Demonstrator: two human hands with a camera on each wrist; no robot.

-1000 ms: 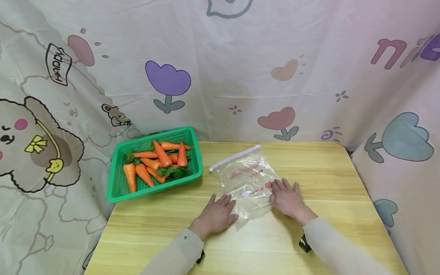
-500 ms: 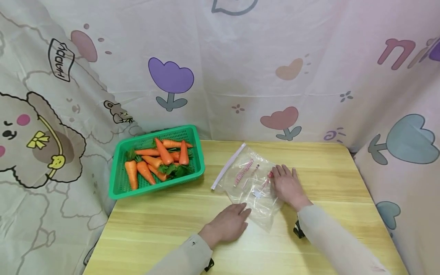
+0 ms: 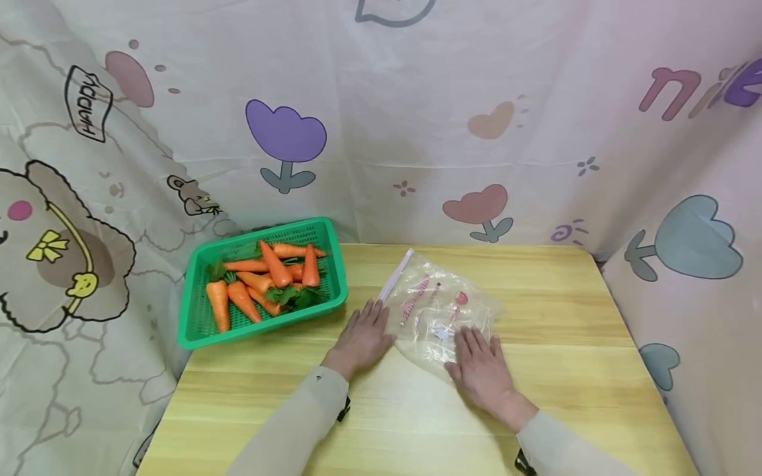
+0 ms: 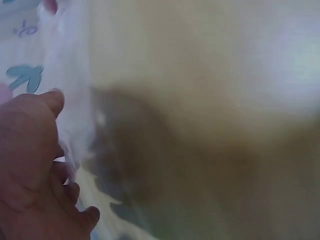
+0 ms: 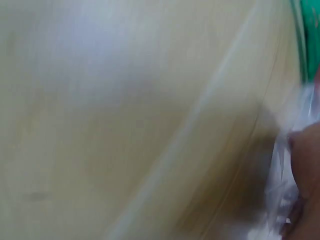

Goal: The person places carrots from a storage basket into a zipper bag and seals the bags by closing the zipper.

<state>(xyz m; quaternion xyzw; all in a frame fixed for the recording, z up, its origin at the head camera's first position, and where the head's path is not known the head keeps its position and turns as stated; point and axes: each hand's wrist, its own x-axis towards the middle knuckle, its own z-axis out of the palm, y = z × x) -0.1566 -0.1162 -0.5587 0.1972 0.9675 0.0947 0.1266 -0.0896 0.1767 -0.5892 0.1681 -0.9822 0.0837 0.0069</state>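
A clear zip bag (image 3: pixel 425 311) with pink print lies flat on the table, its pale lilac zip strip (image 3: pixel 395 274) slanting along the left side. My left hand (image 3: pixel 362 337) rests at the bag's left edge, fingers straight, fingertips right at the near end of the strip. On the bag's lower right part lies my right hand (image 3: pixel 483 370), palm down with fingers extended. In the left wrist view, the bag's film (image 4: pixel 72 75) shows beside the thumb. The right wrist view is blurred; crumpled film (image 5: pixel 280 195) appears by the hand at its right edge.
To the left stands a green plastic basket (image 3: pixel 268 325) holding several carrots (image 3: pixel 275 264) with leafy tops. Everything sits on a light wood table (image 3: pixel 553 317). Printed cloth (image 3: pixel 369 119) hangs behind and at both sides.
The bag has turned counterclockwise, its zip strip swinging round toward the left. My left hand moved right, then forward and left to the strip; my right hand slid back toward me.
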